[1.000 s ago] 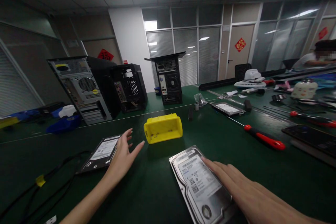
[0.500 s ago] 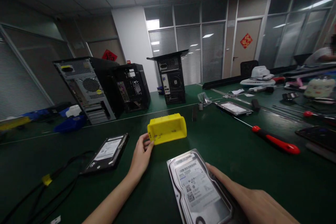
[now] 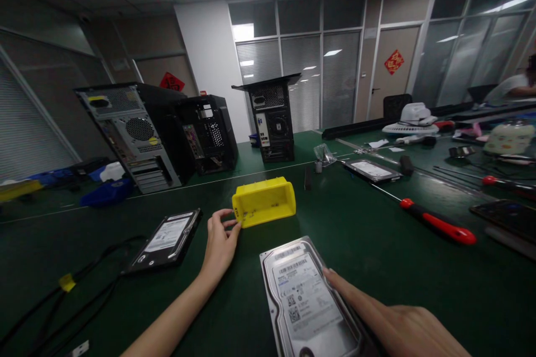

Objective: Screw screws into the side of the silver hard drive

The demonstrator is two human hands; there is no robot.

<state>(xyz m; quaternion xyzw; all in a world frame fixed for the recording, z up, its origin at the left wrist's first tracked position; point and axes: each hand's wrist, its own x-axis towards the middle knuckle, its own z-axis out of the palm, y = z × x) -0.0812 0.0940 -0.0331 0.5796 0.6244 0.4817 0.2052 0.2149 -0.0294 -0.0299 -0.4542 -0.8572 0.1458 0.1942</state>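
A silver hard drive [image 3: 307, 295] with a white printed label is in front of me at the bottom centre. My right hand [image 3: 377, 312] holds its right edge, thumb along the side; the other fingers are hidden. Beyond it stands a small yellow bin [image 3: 268, 215] with a few tiny dark pieces inside, its open side toward me. My left hand [image 3: 221, 237] is at the bin's left end, fingers apart and slightly bent, the tips at its edge; whether they touch it I cannot tell. Left of that hand lies a second hard drive [image 3: 167, 240].
Three computer cases, a large one [image 3: 134, 134], a stripped one [image 3: 209, 134] and one with a raised panel [image 3: 274, 122], stand at the back. A red-black screwdriver [image 3: 439, 223] and another hard drive [image 3: 371, 170] lie right. Black cables [image 3: 96, 284] run left. A person [image 3: 513, 86] sits far right.
My left hand's fingers have loosened from around the bin's left end and now show at its edge. My right hand stays on the hard drive. The view has shifted slightly.
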